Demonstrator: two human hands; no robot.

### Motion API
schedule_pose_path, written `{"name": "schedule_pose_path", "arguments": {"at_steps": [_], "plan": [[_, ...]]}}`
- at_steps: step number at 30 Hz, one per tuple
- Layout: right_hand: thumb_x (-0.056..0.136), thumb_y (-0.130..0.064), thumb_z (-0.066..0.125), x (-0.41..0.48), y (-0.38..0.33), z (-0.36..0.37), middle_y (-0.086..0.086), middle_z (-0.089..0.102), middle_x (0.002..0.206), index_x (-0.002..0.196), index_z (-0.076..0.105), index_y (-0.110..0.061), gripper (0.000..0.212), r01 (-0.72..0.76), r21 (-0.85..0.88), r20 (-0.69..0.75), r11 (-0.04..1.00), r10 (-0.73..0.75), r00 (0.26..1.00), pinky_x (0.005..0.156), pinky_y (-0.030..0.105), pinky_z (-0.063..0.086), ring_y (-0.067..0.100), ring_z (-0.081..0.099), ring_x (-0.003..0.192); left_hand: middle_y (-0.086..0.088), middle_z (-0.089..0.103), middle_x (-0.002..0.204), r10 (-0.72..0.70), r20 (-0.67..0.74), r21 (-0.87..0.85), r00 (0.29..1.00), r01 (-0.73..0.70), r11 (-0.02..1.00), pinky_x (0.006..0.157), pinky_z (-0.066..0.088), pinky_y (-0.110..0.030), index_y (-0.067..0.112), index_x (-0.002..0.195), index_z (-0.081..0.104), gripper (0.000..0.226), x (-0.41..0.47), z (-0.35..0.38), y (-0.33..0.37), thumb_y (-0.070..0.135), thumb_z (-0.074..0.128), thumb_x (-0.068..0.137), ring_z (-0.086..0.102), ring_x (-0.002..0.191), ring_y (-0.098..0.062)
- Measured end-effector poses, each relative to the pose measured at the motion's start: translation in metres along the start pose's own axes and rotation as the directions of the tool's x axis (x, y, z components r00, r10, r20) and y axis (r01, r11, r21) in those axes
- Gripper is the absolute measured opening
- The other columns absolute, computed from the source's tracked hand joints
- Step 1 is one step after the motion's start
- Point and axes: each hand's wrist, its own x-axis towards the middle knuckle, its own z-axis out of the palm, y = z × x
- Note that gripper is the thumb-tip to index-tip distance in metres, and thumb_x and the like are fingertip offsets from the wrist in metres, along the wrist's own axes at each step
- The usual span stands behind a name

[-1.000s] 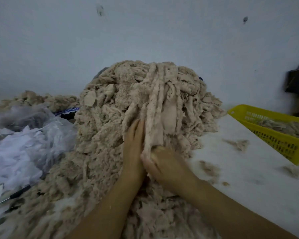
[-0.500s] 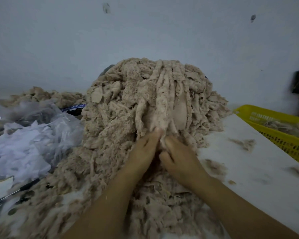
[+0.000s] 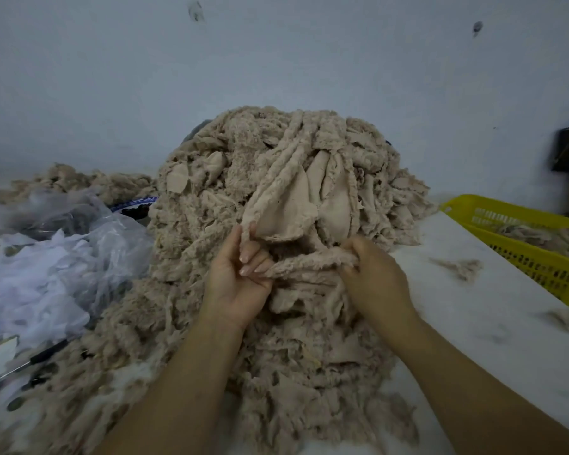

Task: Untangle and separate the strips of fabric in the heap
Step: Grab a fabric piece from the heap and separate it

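While both hands work at the front of the beige heap [image 3: 211, 198], which fills the middle of the white bench [image 3: 473, 330] up to the wall, the yellow basket [image 3: 536, 267] at the right edge holds a few matching scraps [image 3: 536, 233], and a clear plastic bag [image 3: 79, 231] on the left holds white cloth [image 3: 30, 290]. The left hand [image 3: 240, 277], palm up, pinches a fuzzy strip [image 3: 306, 261] that runs across to the right hand [image 3: 372, 277], whose curled fingers grip its other end. Bare bench lies between heap and basket, dotted with tufts of fluff [image 3: 460, 267]
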Motion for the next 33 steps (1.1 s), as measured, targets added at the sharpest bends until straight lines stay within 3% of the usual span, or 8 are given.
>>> {"name": "schedule_pose_path", "arguments": {"at_steps": [5,9,14,19,22,26,28,33], "plan": [[0.091,-0.011,0.051,0.004,0.010,-0.005,-0.006,0.057,0.094,0.104,0.057,-0.025,0.020,-0.108,0.182,-0.134,0.977,0.134,0.982,0.058,0.029,0.034,0.015,0.051,0.078,0.007,0.056,0.054,0.053,-0.061,-0.109,0.997,-0.060,0.992,0.040,0.036,-0.014,0.012,0.093,0.065,0.023,0.000,-0.007,0.007,0.028,0.048,0.096,0.043,0.036,-0.002],[0.101,-0.017,0.039,0.004,0.006,-0.007,-0.007,0.054,0.074,0.087,0.051,-0.034,0.024,-0.163,0.415,-0.076,0.895,0.213,0.974,0.051,0.022,0.032,0.001,0.045,0.054,-0.004,0.072,0.082,0.103,-0.052,-0.179,0.993,-0.111,0.978,0.060,0.055,-0.019,0.004,0.108,0.068,0.040,-0.001,-0.007,0.011,0.036,0.045,0.102,0.067,0.064,-0.009],[0.104,-0.017,0.033,-0.003,-0.012,-0.001,-0.012,0.052,0.065,0.076,0.047,-0.025,0.033,-0.129,0.510,0.048,0.851,0.122,0.991,0.049,0.014,0.034,-0.001,0.044,0.052,-0.014,0.067,0.127,-0.093,0.082,0.191,0.992,0.076,0.979,0.098,0.054,-0.036,0.002,0.134,0.060,0.068,-0.008,0.003,-0.009,0.053,0.057,0.089,0.067,0.113,-0.022],[0.099,-0.037,0.040,-0.008,-0.019,0.002,0.006,0.059,0.080,0.089,0.055,-0.011,0.032,-0.088,0.492,0.045,0.866,0.075,0.996,0.067,0.036,0.044,0.018,0.054,0.071,0.004,0.072,0.117,-0.160,0.064,0.784,0.985,0.049,0.619,0.085,0.057,-0.025,0.020,0.141,0.051,0.075,-0.013,0.008,-0.037,0.058,0.069,0.079,0.069,0.104,-0.011],[0.104,-0.031,0.040,-0.008,-0.017,0.002,-0.009,0.064,0.087,0.089,0.056,-0.035,0.022,-0.134,0.546,0.030,0.827,0.140,0.990,0.070,0.022,0.050,0.002,0.062,0.082,0.014,0.071,0.118,-0.184,0.051,0.886,0.982,0.040,0.462,0.087,0.056,-0.023,0.041,0.123,0.061,0.055,-0.015,0.007,-0.045,0.061,0.077,0.074,0.068,0.108,-0.007],[0.104,-0.027,0.040,-0.008,-0.013,0.003,-0.009,0.051,0.066,0.078,0.049,-0.033,0.029,-0.145,0.537,-0.012,0.831,0.180,0.984,0.054,0.019,0.041,-0.005,0.053,0.058,-0.008,0.071,0.098,-0.023,0.021,0.931,1.000,-0.011,0.364,0.074,0.058,-0.029,0.020,0.104,0.066,0.029,-0.012,0.004,-0.047,0.044,0.070,0.089,0.070,0.086,-0.016],[0.104,-0.028,0.039,-0.008,-0.012,0.005,0.000,0.059,0.075,0.084,0.056,-0.019,0.027,-0.154,0.499,-0.007,0.853,0.181,0.983,0.062,0.029,0.043,0.006,0.054,0.067,-0.018,0.068,0.095,0.090,-0.003,0.908,0.996,-0.036,0.418,0.073,0.058,-0.038,0.007,0.102,0.061,0.025,-0.011,0.005,-0.046,0.030,0.067,0.094,0.069,0.081,-0.022],[0.104,-0.025,0.041,-0.008,-0.014,0.010,-0.009,0.041,0.059,0.063,0.039,-0.028,0.041,-0.097,0.468,-0.061,0.878,0.142,0.988,0.049,0.010,0.034,-0.008,0.045,0.050,-0.004,0.078,0.097,0.062,-0.141,0.572,0.988,0.030,0.820,0.067,0.060,-0.029,0.019,0.107,0.059,0.015,-0.006,0.010,-0.033,0.020,0.066,0.093,0.075,0.091,-0.019]]}}
